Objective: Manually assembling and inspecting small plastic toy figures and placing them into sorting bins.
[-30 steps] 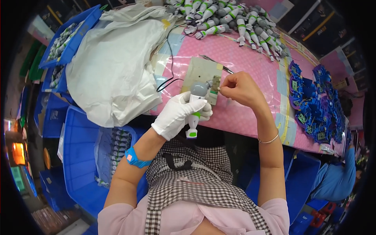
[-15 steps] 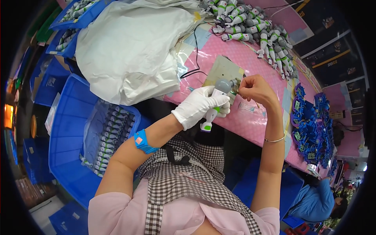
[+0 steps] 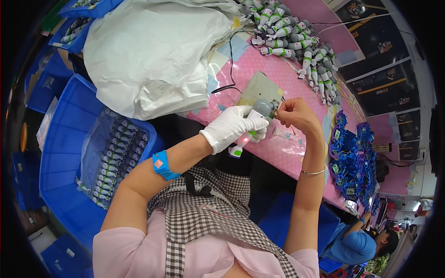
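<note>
My left hand (image 3: 228, 127), in a white glove, is wrapped round a white and green toy arm (image 3: 237, 151). The toy arm's rounded grey end (image 3: 263, 107) points away from me, and a small red light glows on its white part. Bare and pinched, my right hand (image 3: 299, 116) is at the right of that grey end; whatever sits between its fingertips is too small to make out. Just beyond both hands, a flat grey-green plate (image 3: 257, 86) lies on the pink-covered table (image 3: 282, 150), with a small metal piece at its right edge, partly hidden.
Many similar toy arms (image 3: 296, 39) are heaped at the far side. Blue electronic parts (image 3: 350, 157) pile up at the right. A white sheet (image 3: 148, 60) covers the far left. Beside me stands a blue bin (image 3: 60, 162) holding rows of toy arms. A co-worker (image 3: 352, 243) sits at lower right.
A red light now shows on the toy arm. It has tilted slightly in my left hand, and my right fingers have come a little nearer its grey end. The whole view has shifted slightly.
</note>
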A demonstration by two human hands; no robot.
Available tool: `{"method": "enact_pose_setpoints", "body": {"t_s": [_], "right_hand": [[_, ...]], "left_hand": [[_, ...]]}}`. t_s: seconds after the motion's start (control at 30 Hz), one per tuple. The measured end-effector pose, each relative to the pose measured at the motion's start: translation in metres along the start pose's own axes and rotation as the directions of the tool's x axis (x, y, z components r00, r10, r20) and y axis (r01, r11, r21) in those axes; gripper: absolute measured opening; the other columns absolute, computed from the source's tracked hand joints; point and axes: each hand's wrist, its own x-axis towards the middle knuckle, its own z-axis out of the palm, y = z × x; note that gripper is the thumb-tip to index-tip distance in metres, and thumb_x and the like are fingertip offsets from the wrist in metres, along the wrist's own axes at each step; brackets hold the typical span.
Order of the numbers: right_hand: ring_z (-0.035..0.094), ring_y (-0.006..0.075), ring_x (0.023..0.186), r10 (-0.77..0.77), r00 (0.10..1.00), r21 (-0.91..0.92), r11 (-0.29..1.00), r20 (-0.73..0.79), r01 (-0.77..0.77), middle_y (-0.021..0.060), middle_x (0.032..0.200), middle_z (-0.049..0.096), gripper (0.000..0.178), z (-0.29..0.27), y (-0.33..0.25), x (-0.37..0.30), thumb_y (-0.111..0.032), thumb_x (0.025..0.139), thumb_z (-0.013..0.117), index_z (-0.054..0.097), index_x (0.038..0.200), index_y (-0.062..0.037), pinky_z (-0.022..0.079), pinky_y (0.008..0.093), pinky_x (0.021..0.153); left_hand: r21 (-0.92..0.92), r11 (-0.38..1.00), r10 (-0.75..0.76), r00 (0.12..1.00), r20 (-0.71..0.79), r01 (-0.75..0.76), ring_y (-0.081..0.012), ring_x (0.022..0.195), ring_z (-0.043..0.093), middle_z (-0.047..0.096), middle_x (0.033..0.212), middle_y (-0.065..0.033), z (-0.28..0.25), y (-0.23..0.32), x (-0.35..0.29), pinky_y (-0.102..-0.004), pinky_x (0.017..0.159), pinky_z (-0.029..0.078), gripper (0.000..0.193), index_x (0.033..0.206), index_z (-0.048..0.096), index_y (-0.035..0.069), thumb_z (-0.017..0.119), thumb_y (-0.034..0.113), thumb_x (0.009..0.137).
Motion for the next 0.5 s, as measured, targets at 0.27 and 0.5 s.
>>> {"method": "enact_pose_setpoints", "body": {"t_s": [0.27,0.5], "right_hand": [[0.052,0.0078,0.054,-0.326,0.863,-0.478,0.871,-0.386,0.116,0.0035,0.057,0.06,0.014,0.002,-0.011,-0.035,-0.012,0.074,0.063,0.063,0.069,0.0008,0.04,0.0245,0.047],[0.047,0.0024,0.06,-0.462,0.82,-0.111,0.885,-0.337,0.453,0.0084,0.108,0.062,0.042,0.015,-0.041,-0.035,-0.013,0.086,0.06,0.052,0.125,-0.0029,0.042,0.0183,0.057]], "left_hand": [[0.069,0.997,-0.044,0.998,0.039,0.041,-0.008,0.041,0.046,0.057,0.067,-0.0069,0.003,0.019,-0.03,-0.023,0.034,0.035,0.03,0.094,0.053,-0.001,0.066,0.02,0.077],[0.166,0.874,0.406,0.499,-0.766,-0.457,-0.0069,0.044,0.045,0.046,0.058,0.0015,-0.123,0.046,-0.154,-0.0239,0.032,0.033,0.015,0.075,0.051,0.01,0.057,0.02,0.084]]}}
